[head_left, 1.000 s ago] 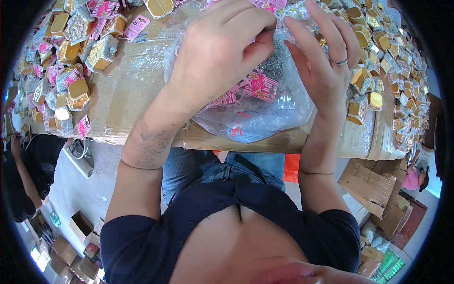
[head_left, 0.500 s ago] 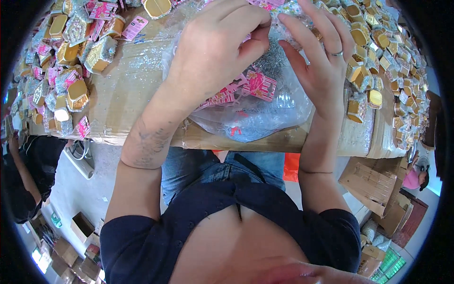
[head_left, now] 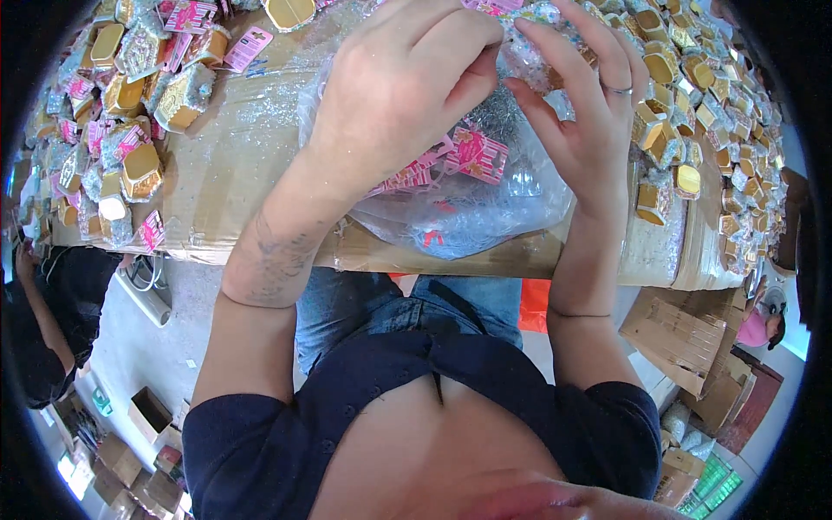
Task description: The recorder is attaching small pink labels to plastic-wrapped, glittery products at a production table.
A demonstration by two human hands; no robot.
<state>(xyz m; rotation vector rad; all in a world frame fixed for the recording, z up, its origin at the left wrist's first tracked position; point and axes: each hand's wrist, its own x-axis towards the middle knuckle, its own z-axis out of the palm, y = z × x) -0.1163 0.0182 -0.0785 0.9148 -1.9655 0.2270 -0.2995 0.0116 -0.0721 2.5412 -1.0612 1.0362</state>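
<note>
My left hand (head_left: 407, 82) is closed over the far part of a clear plastic bag (head_left: 503, 221). Its thumb and fingers press together, and whatever they hold is hidden. Opposite it, my right hand (head_left: 598, 104), with a ring on one finger, has its thumb and fingers spread apart around a gap. Behind that gap lies glittery silver-white material. Pink-and-white striped cards (head_left: 478, 158) rest on the bag below the hands, beside dark silver tinsel (head_left: 498, 117).
Gold boxy pieces trimmed with silver tinsel are heaped at the left (head_left: 143, 169) and right (head_left: 663, 139) of the cardboard-covered table (head_left: 251, 173). A loose pink card (head_left: 249, 49) lies near the left heap. Cardboard boxes (head_left: 676, 334) stand low at the right. Another person (head_left: 65, 321) is at the far left.
My left hand has shifted very slightly toward the right. The thumb and fingers of my right hand have moved a little; the bag and cards stay in place.
</note>
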